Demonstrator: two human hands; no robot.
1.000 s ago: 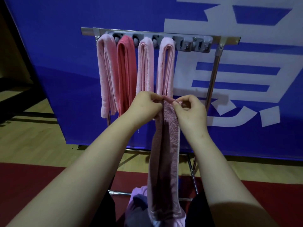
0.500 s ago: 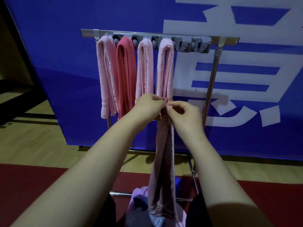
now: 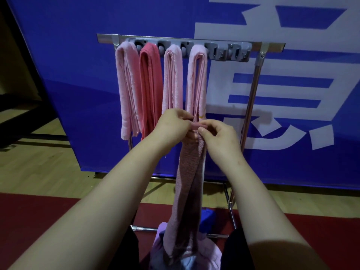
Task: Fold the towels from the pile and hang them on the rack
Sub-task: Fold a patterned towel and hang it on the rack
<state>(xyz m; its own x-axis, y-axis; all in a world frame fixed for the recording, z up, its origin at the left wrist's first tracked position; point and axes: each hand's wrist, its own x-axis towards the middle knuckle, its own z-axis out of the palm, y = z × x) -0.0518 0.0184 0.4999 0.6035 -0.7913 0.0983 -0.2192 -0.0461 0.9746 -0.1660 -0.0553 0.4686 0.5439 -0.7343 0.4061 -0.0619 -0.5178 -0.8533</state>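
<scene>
A long pink towel point(image 3: 190, 182) hangs folded lengthwise from both my hands, its lower end reaching the pile of towels point(image 3: 187, 256) in my lap. My left hand point(image 3: 174, 124) pinches its top edge from the left, and my right hand point(image 3: 219, 136) pinches it from the right. Behind them stands the metal rack point(image 3: 255, 78) with a grey clip bar point(image 3: 226, 52). Several folded towels hang on it, among them a pale pink one point(image 3: 126, 88), a coral one point(image 3: 151, 88) and a light pink one point(image 3: 196, 80). The two right clips are bare.
A large blue banner with white characters point(image 3: 282, 106) stands right behind the rack. The floor is wood point(image 3: 39, 166) with a red mat point(image 3: 29, 213) near me. A small blue object point(image 3: 207, 215) lies at the rack's base.
My hands have drawn closer together at the towel's top, narrowing the fold. The hanging towel looks slimmer than a second ago.
</scene>
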